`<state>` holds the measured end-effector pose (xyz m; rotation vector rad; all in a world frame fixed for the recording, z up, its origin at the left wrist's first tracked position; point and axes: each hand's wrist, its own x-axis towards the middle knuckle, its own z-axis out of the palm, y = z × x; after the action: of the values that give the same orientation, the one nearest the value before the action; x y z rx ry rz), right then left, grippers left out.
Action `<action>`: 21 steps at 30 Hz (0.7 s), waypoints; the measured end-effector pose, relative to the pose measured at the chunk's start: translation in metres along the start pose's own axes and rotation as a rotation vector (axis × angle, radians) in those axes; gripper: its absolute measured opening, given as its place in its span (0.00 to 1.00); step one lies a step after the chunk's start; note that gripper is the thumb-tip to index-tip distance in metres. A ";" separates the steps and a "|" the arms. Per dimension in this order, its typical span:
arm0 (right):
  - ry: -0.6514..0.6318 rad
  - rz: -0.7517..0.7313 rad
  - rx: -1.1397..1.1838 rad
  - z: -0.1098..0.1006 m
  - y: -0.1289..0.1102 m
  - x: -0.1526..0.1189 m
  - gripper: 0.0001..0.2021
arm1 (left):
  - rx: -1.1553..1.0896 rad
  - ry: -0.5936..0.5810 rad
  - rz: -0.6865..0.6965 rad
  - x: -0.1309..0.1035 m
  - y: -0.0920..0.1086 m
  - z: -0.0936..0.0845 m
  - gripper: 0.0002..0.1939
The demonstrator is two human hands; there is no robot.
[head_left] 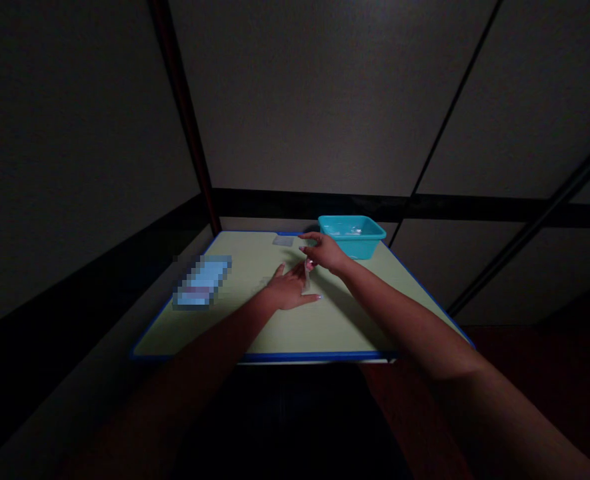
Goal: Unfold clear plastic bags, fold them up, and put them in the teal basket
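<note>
My left hand (291,290) lies low over the pale table top, its thumb and fingers spread apart. A small clear, thin piece (307,279) shows beside its fingers, partly hidden. Just above and to the right is my right hand (325,253), its index finger stretched out and its lower fingers curled down at the clear piece. Those lower fingertips seem to pinch it, near the left hand's fingers. Another flat, translucent piece (283,241) rests near the table's back edge.
A turquoise basket (365,248) with something clear inside stands at the back right of the blue-edged table (265,337). A blurred-out phone-like object (203,282) lies on the left. Walls rise behind and to the left.
</note>
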<state>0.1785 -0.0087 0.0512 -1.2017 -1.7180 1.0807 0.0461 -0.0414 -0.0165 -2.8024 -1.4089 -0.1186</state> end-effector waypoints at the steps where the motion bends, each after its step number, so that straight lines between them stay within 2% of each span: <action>1: -0.004 -0.001 -0.016 0.005 -0.002 0.003 0.19 | 0.008 0.006 0.002 0.000 0.000 0.001 0.44; 8: -0.084 0.080 0.001 0.035 -0.008 0.020 0.17 | 0.034 0.095 -0.026 0.002 -0.001 0.006 0.42; 13: -0.083 0.114 0.107 0.056 0.001 0.031 0.16 | 0.007 0.132 -0.055 0.001 0.003 0.002 0.41; 15: -0.094 0.121 0.109 0.063 0.006 0.034 0.14 | -0.002 0.085 -0.074 0.001 0.005 -0.001 0.39; 19: -0.155 0.149 0.095 0.072 0.015 0.033 0.09 | -0.002 -0.112 -0.150 0.000 0.008 -0.006 0.36; 21: -0.220 0.102 0.126 0.070 0.016 0.029 0.09 | -0.005 -0.109 -0.160 0.000 0.009 -0.006 0.35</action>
<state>0.1120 0.0079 0.0156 -1.1353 -1.7367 1.4061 0.0525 -0.0470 -0.0106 -2.7344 -1.6580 0.0317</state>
